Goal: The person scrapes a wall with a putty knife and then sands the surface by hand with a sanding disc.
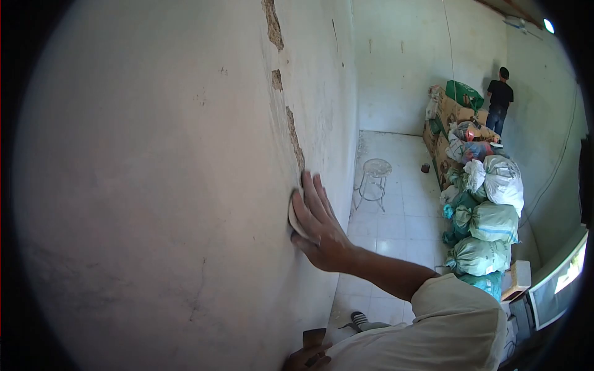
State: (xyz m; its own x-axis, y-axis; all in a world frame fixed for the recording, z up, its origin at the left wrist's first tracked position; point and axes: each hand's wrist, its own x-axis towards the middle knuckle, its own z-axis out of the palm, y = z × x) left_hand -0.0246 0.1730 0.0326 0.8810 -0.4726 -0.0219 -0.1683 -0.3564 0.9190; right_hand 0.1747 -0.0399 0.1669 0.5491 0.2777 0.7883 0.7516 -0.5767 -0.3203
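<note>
My right hand (322,229) presses against the pale plaster wall (167,185), just below a long broken crack (295,136). Under its palm and thumb is a pale, thin pad with a curved edge (292,216); its exact kind is not clear. My left hand (307,358) is low at the bottom edge of the view, close to the wall, with its fingers closed round a flat dark-brown piece (314,337). Part of that hand is cut off by the frame. More chipped plaster (272,25) shows higher up the wall.
A round metal stool (376,168) stands on the tiled floor (396,238). Stacked sacks (495,222) and cardboard boxes (455,113) line the right side. Another person (500,98) in dark clothes faces the far wall. A striped sandal (359,318) shows below.
</note>
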